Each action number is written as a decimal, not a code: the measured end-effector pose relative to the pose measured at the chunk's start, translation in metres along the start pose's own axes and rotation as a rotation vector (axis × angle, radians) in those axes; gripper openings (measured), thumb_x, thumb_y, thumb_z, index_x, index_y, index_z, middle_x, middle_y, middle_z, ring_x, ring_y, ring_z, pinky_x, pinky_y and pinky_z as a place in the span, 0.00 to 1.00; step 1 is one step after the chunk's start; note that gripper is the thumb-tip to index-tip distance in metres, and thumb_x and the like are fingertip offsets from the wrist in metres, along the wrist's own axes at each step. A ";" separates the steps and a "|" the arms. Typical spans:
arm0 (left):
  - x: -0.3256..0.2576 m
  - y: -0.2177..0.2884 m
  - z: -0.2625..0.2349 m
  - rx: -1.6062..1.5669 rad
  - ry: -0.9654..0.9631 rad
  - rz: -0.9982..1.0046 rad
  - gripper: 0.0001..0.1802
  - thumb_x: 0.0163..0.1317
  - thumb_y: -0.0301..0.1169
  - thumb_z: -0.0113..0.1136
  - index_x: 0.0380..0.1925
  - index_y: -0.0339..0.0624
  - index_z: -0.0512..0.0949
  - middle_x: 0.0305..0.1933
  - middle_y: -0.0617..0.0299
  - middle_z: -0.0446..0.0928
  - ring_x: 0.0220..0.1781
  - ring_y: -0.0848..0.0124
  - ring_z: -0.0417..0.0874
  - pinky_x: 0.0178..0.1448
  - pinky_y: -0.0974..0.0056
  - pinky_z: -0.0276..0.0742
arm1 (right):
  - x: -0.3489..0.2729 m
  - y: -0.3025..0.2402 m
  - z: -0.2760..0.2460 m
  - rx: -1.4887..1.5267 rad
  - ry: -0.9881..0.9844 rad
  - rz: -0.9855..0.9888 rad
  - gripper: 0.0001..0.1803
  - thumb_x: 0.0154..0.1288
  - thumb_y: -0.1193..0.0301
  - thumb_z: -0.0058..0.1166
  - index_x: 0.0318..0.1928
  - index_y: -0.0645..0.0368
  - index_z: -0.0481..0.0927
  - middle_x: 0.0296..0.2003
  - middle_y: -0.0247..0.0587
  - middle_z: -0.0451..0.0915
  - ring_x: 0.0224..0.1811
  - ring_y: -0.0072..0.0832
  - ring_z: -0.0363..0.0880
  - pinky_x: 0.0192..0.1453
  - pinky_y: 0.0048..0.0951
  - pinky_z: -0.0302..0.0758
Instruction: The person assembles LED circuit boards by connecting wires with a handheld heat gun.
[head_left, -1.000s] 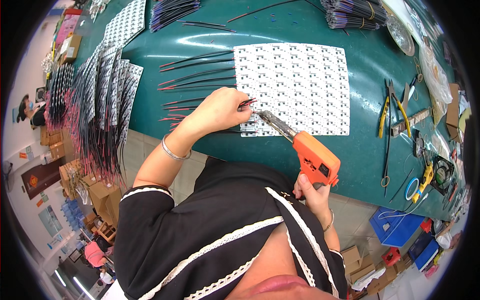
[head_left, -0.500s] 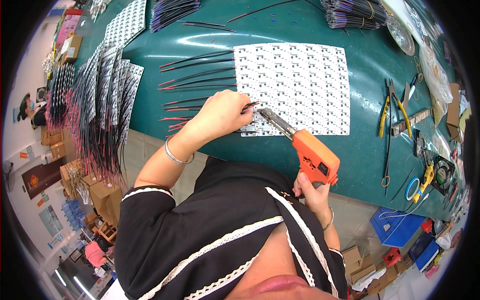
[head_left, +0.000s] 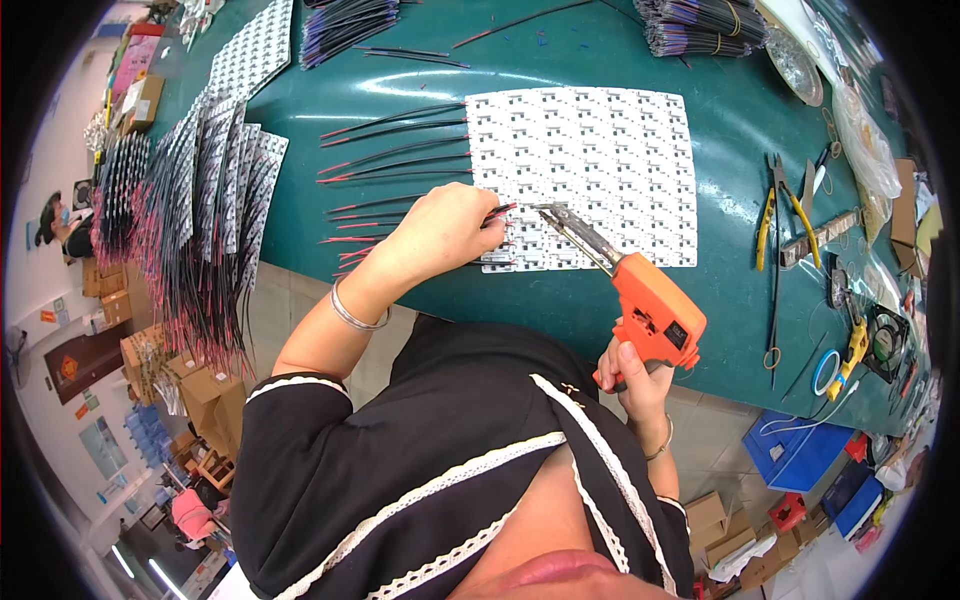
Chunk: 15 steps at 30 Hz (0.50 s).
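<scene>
A white circuit-board panel [head_left: 600, 150] lies flat on the green table, with several black, red-tipped wires [head_left: 400, 125] running out from its left edge. My left hand [head_left: 455, 225] rests over the panel's lower left part. Its thumb and fingers are pinched on a wire [head_left: 507, 209] whose red end points right over the panel. In my right hand [head_left: 635, 380] I grip the handle of an orange soldering gun [head_left: 660, 310]. The gun's metal tip is above the panel, a short way right of the pinched wire and apart from it.
Wired panels [head_left: 215, 190] overlap at the table's left edge, their wires hanging down. Wire bundles [head_left: 700, 25] lie at the back. On the right are yellow-handled pliers [head_left: 790, 215], a small fan [head_left: 885, 345] and a plastic bag [head_left: 865, 160]. A blue bin [head_left: 800, 450] stands below the table edge.
My right hand has drawn the soldering gun to the right, so its tip has moved away from the wire end. My left hand has hardly moved and keeps its pinch.
</scene>
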<state>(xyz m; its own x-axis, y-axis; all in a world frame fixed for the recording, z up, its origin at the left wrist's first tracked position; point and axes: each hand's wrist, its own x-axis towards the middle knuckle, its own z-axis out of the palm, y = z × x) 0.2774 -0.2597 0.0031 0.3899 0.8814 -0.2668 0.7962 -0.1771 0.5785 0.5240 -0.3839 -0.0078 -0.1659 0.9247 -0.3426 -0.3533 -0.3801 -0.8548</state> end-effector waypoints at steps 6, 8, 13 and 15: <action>-0.001 -0.009 -0.021 0.021 -0.070 0.134 0.10 0.58 0.30 0.49 0.28 0.33 0.73 0.18 0.48 0.73 0.19 0.56 0.75 0.27 0.59 0.70 | 0.000 -0.002 0.004 0.005 0.022 -0.033 0.16 0.61 0.70 0.46 0.45 0.68 0.63 0.16 0.36 0.65 0.11 0.21 0.63 0.15 0.22 0.62; -0.004 -0.015 -0.048 -0.195 0.113 0.034 0.09 0.61 0.28 0.45 0.32 0.32 0.72 0.19 0.56 0.75 0.19 0.72 0.77 0.25 0.69 0.74 | -0.001 -0.002 0.003 0.011 0.010 -0.049 0.16 0.61 0.70 0.46 0.46 0.68 0.63 0.16 0.36 0.65 0.11 0.21 0.63 0.15 0.22 0.62; -0.020 -0.021 -0.121 -0.527 1.130 0.294 0.17 0.67 0.35 0.40 0.31 0.34 0.73 0.13 0.68 0.63 0.13 0.84 0.59 0.15 0.79 0.52 | -0.002 -0.003 -0.001 0.051 0.063 -0.098 0.17 0.61 0.70 0.47 0.46 0.68 0.63 0.16 0.36 0.64 0.11 0.21 0.63 0.15 0.22 0.62; -0.033 -0.028 -0.142 -0.559 1.318 0.349 0.15 0.66 0.35 0.42 0.31 0.35 0.73 0.13 0.70 0.61 0.13 0.84 0.58 0.16 0.77 0.51 | -0.002 -0.007 0.002 0.067 0.052 -0.097 0.16 0.61 0.70 0.47 0.46 0.68 0.63 0.16 0.36 0.64 0.11 0.21 0.63 0.16 0.22 0.62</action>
<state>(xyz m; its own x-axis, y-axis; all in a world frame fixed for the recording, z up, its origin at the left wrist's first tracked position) 0.1766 -0.2220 0.1055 -0.4170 0.6381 0.6473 0.3554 -0.5410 0.7623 0.5249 -0.3828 -0.0005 -0.0812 0.9563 -0.2809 -0.4266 -0.2881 -0.8573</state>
